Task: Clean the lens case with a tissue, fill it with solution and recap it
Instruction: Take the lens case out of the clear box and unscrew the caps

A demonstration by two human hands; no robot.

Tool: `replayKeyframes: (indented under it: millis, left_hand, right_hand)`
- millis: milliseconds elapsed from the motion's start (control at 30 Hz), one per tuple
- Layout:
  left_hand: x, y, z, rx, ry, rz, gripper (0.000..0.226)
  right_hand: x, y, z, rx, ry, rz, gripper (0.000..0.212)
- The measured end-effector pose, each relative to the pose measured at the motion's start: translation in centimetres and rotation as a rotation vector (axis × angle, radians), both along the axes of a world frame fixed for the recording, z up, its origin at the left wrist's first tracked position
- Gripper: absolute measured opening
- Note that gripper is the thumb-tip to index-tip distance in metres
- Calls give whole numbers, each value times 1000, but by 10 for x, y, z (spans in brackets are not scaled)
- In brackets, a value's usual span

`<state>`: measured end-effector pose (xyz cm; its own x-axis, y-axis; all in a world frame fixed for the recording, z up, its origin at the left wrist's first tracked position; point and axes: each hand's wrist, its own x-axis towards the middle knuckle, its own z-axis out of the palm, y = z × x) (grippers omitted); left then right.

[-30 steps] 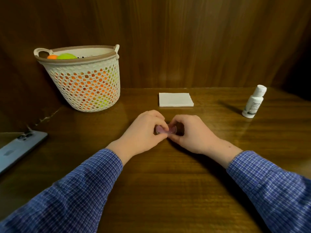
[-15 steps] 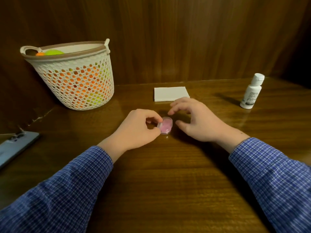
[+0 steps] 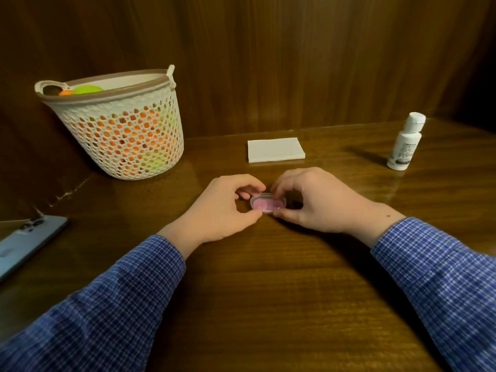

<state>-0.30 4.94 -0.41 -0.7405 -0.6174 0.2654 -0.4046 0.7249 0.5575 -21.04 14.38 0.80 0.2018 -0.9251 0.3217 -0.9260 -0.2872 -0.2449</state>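
A small pink lens case (image 3: pixel 267 204) with a clear rim lies on the wooden table at the centre. My left hand (image 3: pixel 222 210) pinches its left end between thumb and curled fingers. My right hand (image 3: pixel 314 201) pinches its right end with fingertips on top and the thumb below. A folded white tissue (image 3: pixel 276 149) lies flat just behind the hands. The white solution bottle (image 3: pixel 405 142) stands capped at the far right, apart from both hands.
A white perforated basket (image 3: pixel 120 130) with orange and green balls stands at the back left. A phone (image 3: pixel 25 244) lies at the left table edge. A wooden wall closes off the back.
My right hand, lifted off and spread half a second ago, has come back down and closed on the case's right end. The case has turned so its pink face shows wider.
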Motion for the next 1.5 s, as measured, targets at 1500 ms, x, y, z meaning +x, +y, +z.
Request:
replayKeyframes:
  millis: [1500]
  left_hand:
    - [-10, 0, 3, 300, -9, -66, 91]
  right_hand:
    - [-15, 0, -4, 149, -631, -168, 23]
